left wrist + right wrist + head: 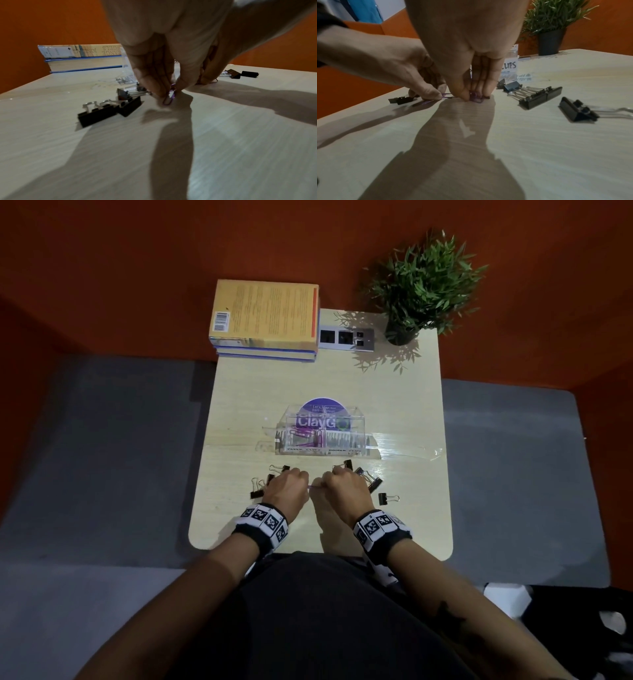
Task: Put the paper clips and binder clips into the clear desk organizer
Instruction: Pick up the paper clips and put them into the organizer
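The clear desk organizer [356, 436] stands mid-table, with several purple paper clips [306, 436] in its left compartment. Both hands are down on the table in front of it, close together. My left hand [169, 93] pinches a purple paper clip [169, 98] at the table surface between thumb and fingertips. My right hand [474, 94] pinches another purple paper clip [476, 99] against the tabletop. Black binder clips [262, 484] lie to the left of my left hand [291, 484]. More binder clips [375, 482] lie to the right of my right hand [340, 484].
A stack of books [265, 320] sits at the far left of the table, a power socket panel [346, 338] beside it, and a potted plant [421, 289] at the far right. Binder clips [539, 98] lie close to my right fingers. Grey floor surrounds the small table [325, 385].
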A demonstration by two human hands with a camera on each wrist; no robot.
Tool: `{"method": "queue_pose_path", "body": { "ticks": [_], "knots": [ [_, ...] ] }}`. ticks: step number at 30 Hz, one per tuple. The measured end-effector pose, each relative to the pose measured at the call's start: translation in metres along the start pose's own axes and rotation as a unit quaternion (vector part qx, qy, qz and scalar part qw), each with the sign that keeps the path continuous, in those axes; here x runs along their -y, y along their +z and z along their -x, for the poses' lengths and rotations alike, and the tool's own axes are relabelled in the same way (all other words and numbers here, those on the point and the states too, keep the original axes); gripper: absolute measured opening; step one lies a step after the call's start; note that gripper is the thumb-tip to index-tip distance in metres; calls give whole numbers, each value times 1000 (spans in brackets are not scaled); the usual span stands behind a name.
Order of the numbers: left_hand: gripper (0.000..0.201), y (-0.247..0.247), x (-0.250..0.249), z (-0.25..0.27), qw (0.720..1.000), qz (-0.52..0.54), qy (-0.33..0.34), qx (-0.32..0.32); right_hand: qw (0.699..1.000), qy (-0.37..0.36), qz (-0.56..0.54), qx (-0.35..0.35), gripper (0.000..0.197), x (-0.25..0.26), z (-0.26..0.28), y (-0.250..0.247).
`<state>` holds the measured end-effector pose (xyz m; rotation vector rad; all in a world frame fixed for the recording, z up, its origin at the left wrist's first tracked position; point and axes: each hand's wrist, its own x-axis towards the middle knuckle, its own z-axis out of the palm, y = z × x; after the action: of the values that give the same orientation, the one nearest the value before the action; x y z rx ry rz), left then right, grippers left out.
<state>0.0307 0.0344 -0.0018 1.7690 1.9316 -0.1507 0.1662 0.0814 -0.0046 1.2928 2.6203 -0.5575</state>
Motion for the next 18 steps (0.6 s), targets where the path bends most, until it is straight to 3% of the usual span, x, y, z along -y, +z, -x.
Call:
{"method": "queue_pose_path", "body": {
  "ticks": [5, 8, 15, 18],
  "knots": [
    [9, -5, -4, -7, 995, 65, -80, 14, 1000, 23, -14, 9, 12, 0, -3, -3],
    [9, -9, -2, -6, 991, 103, -88, 4, 999, 16, -20, 20, 8, -3, -6, -1],
    [6, -54, 11, 1, 965, 172, -74, -186, 980, 65, -180, -61, 25, -20, 2, -2],
    [6, -71, 18, -23, 961, 163, -79, -210, 958, 84, -264, -71, 10, -30, 4, -14]
  ]
}}
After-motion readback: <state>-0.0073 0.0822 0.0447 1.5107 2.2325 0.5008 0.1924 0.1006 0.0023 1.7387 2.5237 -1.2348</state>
